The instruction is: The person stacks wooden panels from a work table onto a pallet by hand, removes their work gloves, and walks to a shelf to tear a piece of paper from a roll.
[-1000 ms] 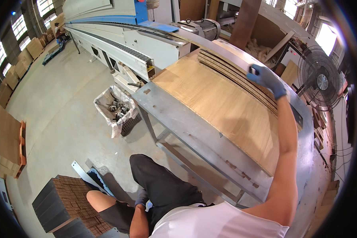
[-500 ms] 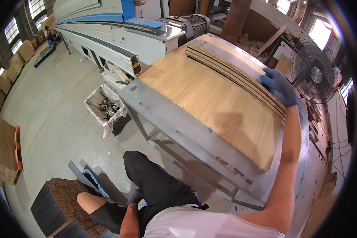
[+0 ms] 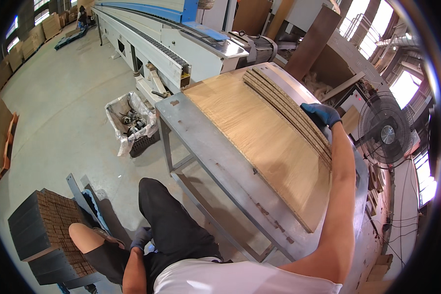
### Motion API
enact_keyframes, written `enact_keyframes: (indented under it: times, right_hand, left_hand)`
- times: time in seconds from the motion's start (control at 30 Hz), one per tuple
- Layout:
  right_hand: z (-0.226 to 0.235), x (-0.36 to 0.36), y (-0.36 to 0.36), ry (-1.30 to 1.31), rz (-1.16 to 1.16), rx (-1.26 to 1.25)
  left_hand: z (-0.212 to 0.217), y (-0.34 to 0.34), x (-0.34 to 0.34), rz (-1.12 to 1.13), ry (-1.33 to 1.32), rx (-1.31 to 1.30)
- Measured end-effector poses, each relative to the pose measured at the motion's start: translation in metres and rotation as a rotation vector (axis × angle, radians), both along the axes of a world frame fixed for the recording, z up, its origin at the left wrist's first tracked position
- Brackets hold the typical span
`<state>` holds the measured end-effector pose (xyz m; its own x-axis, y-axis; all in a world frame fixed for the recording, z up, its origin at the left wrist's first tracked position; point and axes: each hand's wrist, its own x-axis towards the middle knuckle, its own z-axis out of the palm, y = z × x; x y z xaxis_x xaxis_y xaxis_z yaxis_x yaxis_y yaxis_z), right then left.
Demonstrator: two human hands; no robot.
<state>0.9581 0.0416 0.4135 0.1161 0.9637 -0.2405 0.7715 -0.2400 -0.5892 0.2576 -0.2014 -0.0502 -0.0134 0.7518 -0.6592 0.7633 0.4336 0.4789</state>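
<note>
1. Right hand, blue-gloved, gripping the far edge of the stacked wood panels on the grey metal table.
2. Left hand, gloved, hanging empty beside the thigh; fingers loosely curled.
3. Likely stiff, heavy, rough-edged; best gripped along opposite long edges.

The left hand, low in the frame, is half hidden behind the thigh; the right hand's fingers are hidden behind the stacked boards.
</note>
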Motion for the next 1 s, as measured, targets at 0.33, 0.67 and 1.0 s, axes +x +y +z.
enact_keyframes:
  times: [0.33, 0.67, 1.0]
  right_hand:
    - [0.015, -0.102, -0.063, -0.005, 0.203, 0.014]
    - [0.022, -0.180, -0.091, 0.004, 0.570, -0.135]
    - [0.033, -0.188, -0.088, 0.011, 0.604, -0.294]
  left_hand:
    - [0.195, 0.096, 0.008, 0.780, -0.760, 0.364]
    - [0.377, 0.194, 0.097, 0.136, -1.360, -0.062]
    - [0.421, 0.185, 0.136, 0.234, -1.089, -0.038]
